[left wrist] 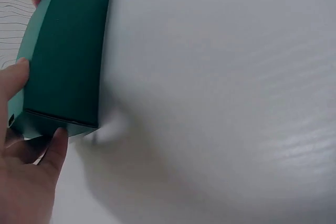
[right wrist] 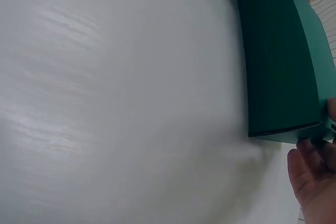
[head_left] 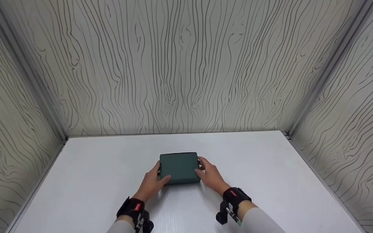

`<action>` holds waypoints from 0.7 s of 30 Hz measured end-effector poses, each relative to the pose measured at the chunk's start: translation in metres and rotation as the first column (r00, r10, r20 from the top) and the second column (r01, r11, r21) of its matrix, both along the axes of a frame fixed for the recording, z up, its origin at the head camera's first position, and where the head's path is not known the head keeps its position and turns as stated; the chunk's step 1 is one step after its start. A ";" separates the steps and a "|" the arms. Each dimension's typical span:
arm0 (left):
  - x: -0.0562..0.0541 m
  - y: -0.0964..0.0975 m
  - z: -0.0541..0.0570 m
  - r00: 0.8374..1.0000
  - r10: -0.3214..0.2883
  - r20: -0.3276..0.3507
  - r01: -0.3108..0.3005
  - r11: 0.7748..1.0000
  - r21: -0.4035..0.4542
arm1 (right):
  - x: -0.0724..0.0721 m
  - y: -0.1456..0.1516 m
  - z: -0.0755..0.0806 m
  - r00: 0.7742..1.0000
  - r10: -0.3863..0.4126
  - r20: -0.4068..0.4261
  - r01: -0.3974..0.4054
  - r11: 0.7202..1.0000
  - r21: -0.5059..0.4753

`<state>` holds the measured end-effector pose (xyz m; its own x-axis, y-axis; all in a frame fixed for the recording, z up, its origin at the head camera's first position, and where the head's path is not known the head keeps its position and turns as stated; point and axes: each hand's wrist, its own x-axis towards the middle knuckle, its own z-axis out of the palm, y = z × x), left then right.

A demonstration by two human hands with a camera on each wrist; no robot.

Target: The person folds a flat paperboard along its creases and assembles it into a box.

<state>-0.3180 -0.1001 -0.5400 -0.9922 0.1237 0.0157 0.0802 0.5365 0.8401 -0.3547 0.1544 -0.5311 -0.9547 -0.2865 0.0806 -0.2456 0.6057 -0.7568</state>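
A dark green box (head_left: 179, 168) with a flat lid sits between both hands at the middle of the white table. My left hand (head_left: 152, 183) grips its left end, thumb over the near top edge and fingers along the end face. At the opposite end my right hand (head_left: 211, 176) holds on in the same way, its thumb on the top near the right edge. In the left wrist view the box (left wrist: 68, 51) shows its long side, with fingertips against the end panel. The right wrist view shows the other end of the box (right wrist: 281, 61), fingers bent against it.
The white tabletop (head_left: 102, 171) spreads around the box on every side. A wood-grain patterned panel (head_left: 180, 64) rises behind it, with similar side panels (head_left: 355, 129) left and right. Black bands with small cameras (head_left: 131, 208) are strapped to both wrists.
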 end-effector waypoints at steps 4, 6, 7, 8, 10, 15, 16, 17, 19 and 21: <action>0.002 0.000 -0.004 0.999 0.007 0.032 -0.007 1.000 -0.018 | 0.003 0.000 -0.001 0.999 0.016 0.037 -0.017 1.000 0.023; 0.003 0.000 -0.005 0.999 0.011 0.037 -0.011 1.000 -0.009 | 0.004 0.001 -0.002 0.999 0.021 0.049 -0.022 0.999 0.025; 0.003 0.000 -0.005 0.999 0.014 0.041 -0.014 1.000 -0.003 | 0.004 0.001 -0.002 0.998 0.023 0.054 -0.024 0.999 0.025; 0.003 0.000 -0.006 0.999 0.017 0.043 -0.017 1.000 0.006 | 0.004 0.001 -0.002 0.998 0.023 0.057 -0.024 0.999 0.021; 0.004 0.001 -0.006 0.999 0.022 0.043 -0.023 1.000 0.017 | 0.004 0.001 -0.002 0.998 0.025 0.055 -0.026 1.000 0.015; 0.002 0.002 -0.009 0.998 0.037 0.047 -0.038 0.999 0.009 | 0.003 0.003 0.000 0.996 0.039 0.086 -0.042 0.999 0.030; 0.002 0.001 -0.010 0.998 0.038 0.042 -0.038 0.999 0.005 | 0.002 0.004 0.002 0.994 0.044 0.096 -0.048 0.998 0.043; 0.001 0.000 -0.010 0.998 0.041 0.042 -0.041 0.999 -0.004 | 0.002 0.004 0.003 0.993 0.046 0.106 -0.053 0.997 0.060; 0.000 -0.002 -0.009 0.998 0.050 0.037 -0.049 0.998 -0.029 | 0.001 0.006 0.006 0.994 0.055 0.091 -0.065 0.993 0.101; -0.002 -0.008 -0.007 0.996 0.076 0.035 -0.074 0.995 -0.060 | -0.001 0.008 0.011 0.996 0.056 0.068 -0.067 0.985 0.160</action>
